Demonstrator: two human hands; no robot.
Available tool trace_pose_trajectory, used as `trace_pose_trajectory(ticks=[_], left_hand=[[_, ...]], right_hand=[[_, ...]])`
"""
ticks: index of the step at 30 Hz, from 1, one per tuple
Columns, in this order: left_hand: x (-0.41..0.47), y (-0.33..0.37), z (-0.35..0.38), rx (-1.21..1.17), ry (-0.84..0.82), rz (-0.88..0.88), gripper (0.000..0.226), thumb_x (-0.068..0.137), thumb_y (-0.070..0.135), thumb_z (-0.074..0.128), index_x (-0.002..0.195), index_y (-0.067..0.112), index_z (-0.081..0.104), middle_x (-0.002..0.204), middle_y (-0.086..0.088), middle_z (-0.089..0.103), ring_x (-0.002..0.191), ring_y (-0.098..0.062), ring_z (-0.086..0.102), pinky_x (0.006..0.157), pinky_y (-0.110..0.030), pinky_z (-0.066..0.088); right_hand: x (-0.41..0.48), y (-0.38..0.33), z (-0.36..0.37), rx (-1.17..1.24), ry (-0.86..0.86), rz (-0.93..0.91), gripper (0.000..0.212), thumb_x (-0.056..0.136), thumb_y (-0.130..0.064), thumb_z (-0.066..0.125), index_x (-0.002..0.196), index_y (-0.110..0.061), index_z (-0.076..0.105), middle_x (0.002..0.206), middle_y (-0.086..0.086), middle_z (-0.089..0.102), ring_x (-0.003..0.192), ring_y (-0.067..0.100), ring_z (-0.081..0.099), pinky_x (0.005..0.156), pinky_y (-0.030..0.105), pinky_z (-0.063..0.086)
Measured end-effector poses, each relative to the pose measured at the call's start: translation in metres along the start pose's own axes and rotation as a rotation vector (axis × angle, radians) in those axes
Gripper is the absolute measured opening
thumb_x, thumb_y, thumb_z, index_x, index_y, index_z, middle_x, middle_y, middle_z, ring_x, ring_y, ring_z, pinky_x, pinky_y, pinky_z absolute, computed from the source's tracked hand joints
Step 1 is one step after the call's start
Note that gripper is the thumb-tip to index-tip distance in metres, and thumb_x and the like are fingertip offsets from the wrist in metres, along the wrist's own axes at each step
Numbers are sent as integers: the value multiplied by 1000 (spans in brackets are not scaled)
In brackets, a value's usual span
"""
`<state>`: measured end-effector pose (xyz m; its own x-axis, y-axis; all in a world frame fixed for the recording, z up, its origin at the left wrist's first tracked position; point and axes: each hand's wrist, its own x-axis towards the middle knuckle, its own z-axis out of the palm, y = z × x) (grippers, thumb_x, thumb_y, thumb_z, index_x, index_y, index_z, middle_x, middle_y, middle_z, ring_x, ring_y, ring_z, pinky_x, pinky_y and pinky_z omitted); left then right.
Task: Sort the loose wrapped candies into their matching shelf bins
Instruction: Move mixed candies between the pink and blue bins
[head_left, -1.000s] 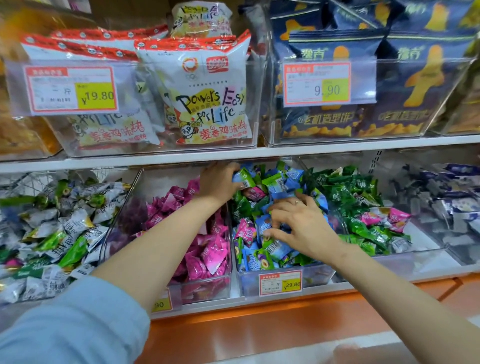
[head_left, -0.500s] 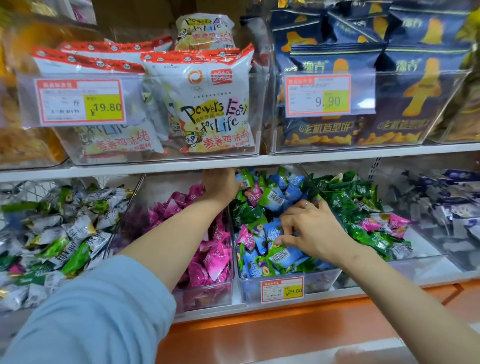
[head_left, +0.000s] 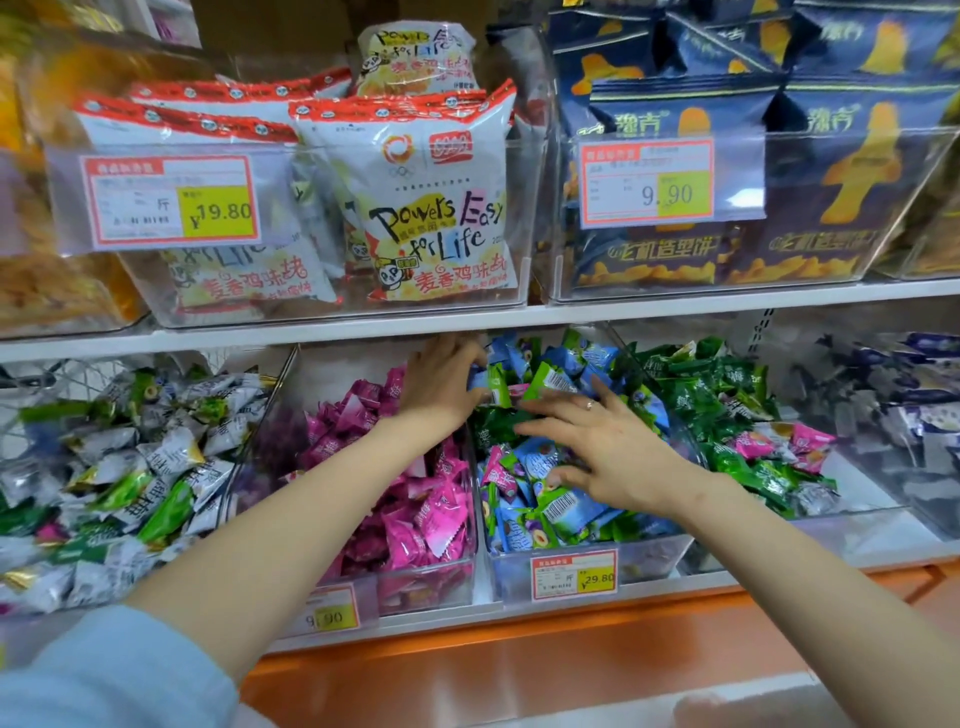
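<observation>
Shelf (head_left: 363, 325) low over candy bin (head_left: 649, 561) — right hand (head_left: 618, 457) splayed, left hand (head_left: 441, 387) — grip unclear.

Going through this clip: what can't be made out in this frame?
All head view.
Left hand fingertips: buried among blue candies; whether it holds one is unclear.
Candies under the right hand: covered by it.
Price tag on pink bin: blurred, leading digits unreadable.
Far-right bin: contents blurred.

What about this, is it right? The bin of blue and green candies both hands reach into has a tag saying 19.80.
Not quite. The head view shows the price tag on the bin of blue and green candies, which the left hand and right hand reach into, says 29.80, not 19.80.
</observation>
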<state>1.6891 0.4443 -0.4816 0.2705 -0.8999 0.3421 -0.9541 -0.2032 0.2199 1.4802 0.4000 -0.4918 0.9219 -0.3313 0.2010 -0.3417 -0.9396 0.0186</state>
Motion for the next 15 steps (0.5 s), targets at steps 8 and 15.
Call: trace_pose_trajectory(ticks=[8,15], left_hand=[[1,12,-5,-66,9,23,34,79,30,72,105,20,53,106,4,59,103,-19,53,90,-33,32],[19,17,-6,-288,293,-109,33,84,29,67,99,0,61,94,-16,63,94,-30,59,79,-30,41]], right_hand=[[6,-9,-2,-56,-256,113,36,94,-43,40,129,-42,49,138,-12,45,125,17,38,104,40,20],[-10,4,-7,-39,-211,164,81,65,-69,3,121,-41,54,128,-17,50,121,9,39,97,31,20]])
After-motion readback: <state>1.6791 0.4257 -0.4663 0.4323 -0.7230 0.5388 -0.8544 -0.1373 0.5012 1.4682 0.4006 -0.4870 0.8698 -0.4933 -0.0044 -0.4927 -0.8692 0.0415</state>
